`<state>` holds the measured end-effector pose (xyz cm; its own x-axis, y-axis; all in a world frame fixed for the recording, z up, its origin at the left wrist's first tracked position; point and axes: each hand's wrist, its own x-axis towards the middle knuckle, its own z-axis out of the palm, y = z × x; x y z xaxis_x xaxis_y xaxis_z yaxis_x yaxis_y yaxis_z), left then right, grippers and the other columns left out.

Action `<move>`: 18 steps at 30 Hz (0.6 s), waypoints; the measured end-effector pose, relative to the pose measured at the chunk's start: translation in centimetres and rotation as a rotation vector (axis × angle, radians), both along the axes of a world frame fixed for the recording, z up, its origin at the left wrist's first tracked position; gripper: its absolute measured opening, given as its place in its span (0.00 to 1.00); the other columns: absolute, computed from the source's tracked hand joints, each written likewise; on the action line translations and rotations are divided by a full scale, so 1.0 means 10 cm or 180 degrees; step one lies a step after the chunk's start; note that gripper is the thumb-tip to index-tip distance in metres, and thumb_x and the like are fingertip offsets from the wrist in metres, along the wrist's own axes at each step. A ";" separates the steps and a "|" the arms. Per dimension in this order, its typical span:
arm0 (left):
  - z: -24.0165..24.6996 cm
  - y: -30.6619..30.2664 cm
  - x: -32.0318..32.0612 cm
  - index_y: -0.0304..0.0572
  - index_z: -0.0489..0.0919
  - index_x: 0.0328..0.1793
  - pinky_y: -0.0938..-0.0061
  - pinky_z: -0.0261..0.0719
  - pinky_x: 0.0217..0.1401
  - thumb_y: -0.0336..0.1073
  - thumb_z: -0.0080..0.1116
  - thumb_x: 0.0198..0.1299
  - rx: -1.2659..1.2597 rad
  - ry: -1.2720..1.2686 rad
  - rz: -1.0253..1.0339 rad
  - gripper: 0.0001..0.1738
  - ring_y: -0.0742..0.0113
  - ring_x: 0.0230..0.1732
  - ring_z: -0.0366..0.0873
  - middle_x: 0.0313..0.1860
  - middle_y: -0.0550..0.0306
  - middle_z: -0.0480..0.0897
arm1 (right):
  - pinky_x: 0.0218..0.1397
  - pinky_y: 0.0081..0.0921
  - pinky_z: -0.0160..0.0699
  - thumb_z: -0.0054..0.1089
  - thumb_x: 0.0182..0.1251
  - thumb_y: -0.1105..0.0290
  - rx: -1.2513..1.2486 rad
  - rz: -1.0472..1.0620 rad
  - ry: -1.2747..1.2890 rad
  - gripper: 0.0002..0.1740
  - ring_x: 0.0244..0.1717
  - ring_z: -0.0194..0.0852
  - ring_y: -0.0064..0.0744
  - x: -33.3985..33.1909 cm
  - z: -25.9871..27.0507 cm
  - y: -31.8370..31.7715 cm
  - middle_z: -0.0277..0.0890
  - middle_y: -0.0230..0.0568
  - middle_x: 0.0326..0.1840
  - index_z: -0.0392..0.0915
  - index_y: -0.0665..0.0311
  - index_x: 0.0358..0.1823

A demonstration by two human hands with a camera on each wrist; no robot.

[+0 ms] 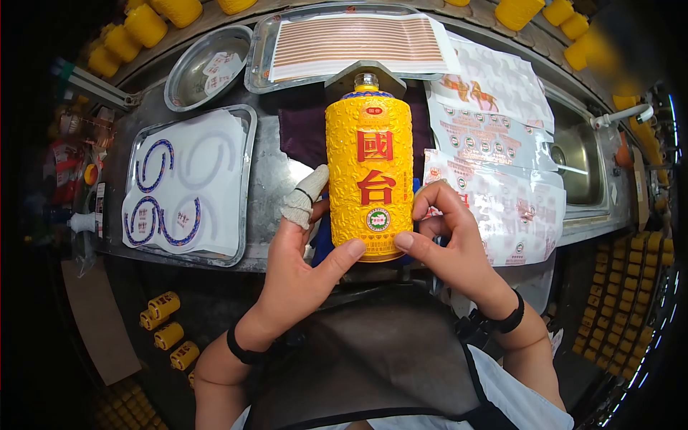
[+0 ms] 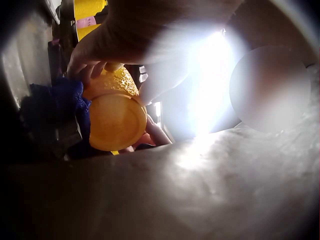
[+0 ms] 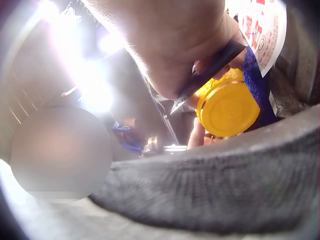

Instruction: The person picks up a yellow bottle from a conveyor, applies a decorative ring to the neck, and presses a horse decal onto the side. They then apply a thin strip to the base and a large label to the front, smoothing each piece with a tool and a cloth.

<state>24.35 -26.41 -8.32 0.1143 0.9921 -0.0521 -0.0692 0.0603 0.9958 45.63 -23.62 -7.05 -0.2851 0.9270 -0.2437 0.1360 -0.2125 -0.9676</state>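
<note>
A yellow embossed bottle [image 1: 344, 186] with red characters lies neck away from me, its glass neck at a notched metal bracket [image 1: 335, 85]. Low on its front is a round green-and-white emblem [image 1: 378, 220]. My left hand [image 1: 295, 247], a white cover on one finger, holds the lower left side, thumb on the front. At the lower right, my right hand [image 1: 459, 233] holds it between thumb and bent fingers. A dark, flat, pointed tool [image 3: 210, 71] lies along that hand in the right wrist view. Blue cloth [image 2: 60, 102] sits beside the bottle base.
On the left stands a tray [image 1: 247, 158] with blue curved decals on paper, behind it a metal bowl [image 1: 175, 97]. A striped sheet [image 1: 358, 46] lies in a rear tray. Printed decal sheets [image 1: 494, 208] cover the right side, before a sink [image 1: 577, 154]. Several yellow bottles [image 1: 169, 335] stand below left.
</note>
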 end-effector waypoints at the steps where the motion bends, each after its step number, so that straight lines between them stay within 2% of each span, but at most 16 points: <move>1: 0.00 0.00 0.00 0.28 0.55 0.78 0.63 0.60 0.76 0.32 0.67 0.61 -0.0005 -0.0017 -0.0002 0.44 0.58 0.73 0.65 0.72 0.43 0.66 | 0.23 0.10 0.51 0.75 0.57 0.70 -0.0065 -0.0028 0.0090 0.21 0.23 0.50 0.06 0.00 0.00 0.00 0.62 0.25 0.36 0.67 0.61 0.40; 18: 0.00 0.01 0.00 0.29 0.54 0.78 0.63 0.60 0.76 0.32 0.67 0.61 0.0002 0.0028 -0.0042 0.45 0.57 0.73 0.65 0.72 0.43 0.66 | 0.23 0.11 0.51 0.75 0.57 0.69 0.0181 0.0058 -0.0053 0.21 0.23 0.49 0.07 0.00 -0.04 0.01 0.61 0.25 0.36 0.67 0.60 0.39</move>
